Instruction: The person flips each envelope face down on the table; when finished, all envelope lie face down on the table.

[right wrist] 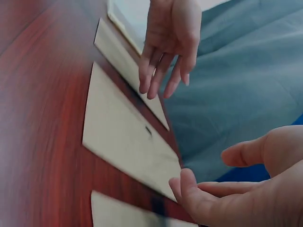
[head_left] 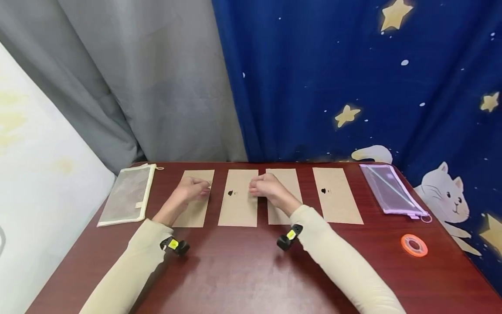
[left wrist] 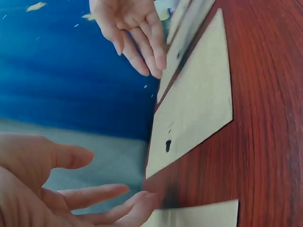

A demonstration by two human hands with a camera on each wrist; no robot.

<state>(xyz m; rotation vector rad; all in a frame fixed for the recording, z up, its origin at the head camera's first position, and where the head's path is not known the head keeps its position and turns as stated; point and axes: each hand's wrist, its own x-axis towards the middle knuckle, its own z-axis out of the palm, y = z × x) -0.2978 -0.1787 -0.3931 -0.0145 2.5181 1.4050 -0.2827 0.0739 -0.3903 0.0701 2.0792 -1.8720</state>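
Several tan paper rectangles lie in a row across the table. My left hand (head_left: 191, 190) hovers over the leftmost paper (head_left: 192, 216), its fingers loosely bent and holding nothing in the left wrist view. The second paper (head_left: 238, 211) bears a small black mark and lies between my hands. Over the gap between it and the third paper (head_left: 288, 176), my right hand (head_left: 270, 188) is held with relaxed fingers; the right wrist view shows thumb and fingers apart with nothing between them. My right forearm partly covers the third paper. The rightmost paper (head_left: 340, 205) carries a similar black mark.
A white-edged mesh zip pouch (head_left: 131, 196) lies at the table's left side. On the right are a purple mesh pouch (head_left: 386, 187) with a thin pale stick inside and an orange ring-shaped roll (head_left: 408, 250). Curtains (head_left: 180, 87) hang behind the table's far edge.
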